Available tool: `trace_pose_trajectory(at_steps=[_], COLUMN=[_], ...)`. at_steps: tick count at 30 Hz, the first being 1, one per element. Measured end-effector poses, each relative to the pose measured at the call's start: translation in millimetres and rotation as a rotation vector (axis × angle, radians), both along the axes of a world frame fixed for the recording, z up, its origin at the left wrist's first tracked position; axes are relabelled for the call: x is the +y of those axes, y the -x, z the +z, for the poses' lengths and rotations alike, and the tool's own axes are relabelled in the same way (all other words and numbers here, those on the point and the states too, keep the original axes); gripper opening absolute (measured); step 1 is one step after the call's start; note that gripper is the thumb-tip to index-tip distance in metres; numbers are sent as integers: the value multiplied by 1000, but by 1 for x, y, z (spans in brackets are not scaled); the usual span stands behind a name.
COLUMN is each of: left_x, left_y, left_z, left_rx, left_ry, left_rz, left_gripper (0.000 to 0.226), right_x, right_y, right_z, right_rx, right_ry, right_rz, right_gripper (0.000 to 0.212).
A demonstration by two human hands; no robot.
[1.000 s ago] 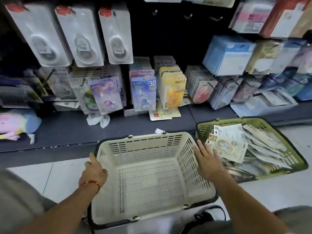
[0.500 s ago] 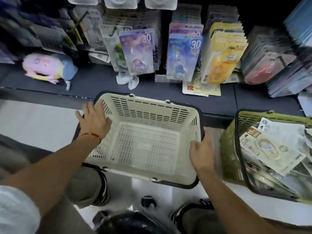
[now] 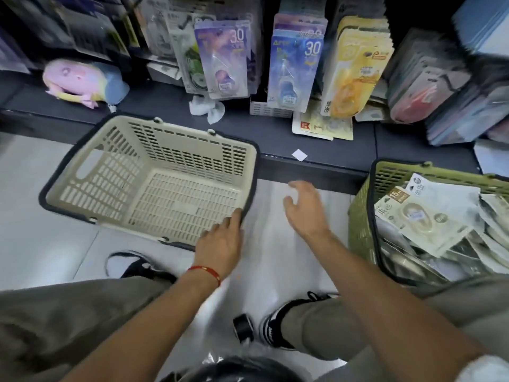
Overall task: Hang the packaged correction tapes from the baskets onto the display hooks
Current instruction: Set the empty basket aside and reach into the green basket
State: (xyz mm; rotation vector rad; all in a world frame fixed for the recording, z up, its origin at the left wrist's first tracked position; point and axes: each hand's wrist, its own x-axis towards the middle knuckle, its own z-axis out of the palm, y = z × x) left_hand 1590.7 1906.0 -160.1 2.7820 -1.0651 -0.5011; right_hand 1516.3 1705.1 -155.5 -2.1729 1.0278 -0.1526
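On the floor at the left, against the front edge of the dark shelf (image 3: 316, 139), sits the cream basket (image 3: 154, 183), nothing in it. The person's left hand (image 3: 220, 244) rests at its near right corner, fingers (image 3: 234, 220) fairly straight and lying on the rim, gripping nothing that I can see. To the right of it, over bare floor, the right hand (image 3: 304, 209) hovers with fingers spread and loosely bent, holding nothing and touching nothing. Further right stands the green basket (image 3: 360, 216), heaped with packaged correction tapes (image 3: 421, 216) in pale wrappers. I would say the step in hand is clearing the empty basket aside and going to the full one; done well, the right hand should take a single pack off the top by its upper edge, so the hang hole stays free for a hook. The hooks themselves, up among the hanging packs (image 3: 294, 67) above the shelf, are hidden from where I stand.
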Motion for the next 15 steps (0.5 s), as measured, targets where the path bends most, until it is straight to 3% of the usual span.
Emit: trace_pose_trajectory(at_steps=[2, 3, 6, 8, 10, 12, 15], left_x=[17, 26, 36, 20, -7, -37, -76], left_y=[-14, -20, -33, -25, -5, 15, 38], left_z=[-2, -3, 2, 13, 29, 38, 46], left_rx=[-61, -68, -79, -188, -230, -135, 255], left_ry=[4, 25, 48, 54, 158, 330, 566], left_rz=[68, 117, 254, 288, 168, 17, 16], left_gripper=[54, 53, 53, 59, 63, 56, 39], right_x=[-24, -34, -44, -45, -50, -54, -44], right_y=[26, 39, 70, 78, 79, 76, 72], right_z=[6, 8, 7, 5, 10, 17, 29], right_rx=[170, 238, 300, 255, 202, 215, 214], right_ry=[346, 387, 239, 140, 40, -41, -115], right_rz=[-149, -246, -451, -488, -497, -447, -295], right_gripper=[51, 58, 79, 76, 63, 57, 68])
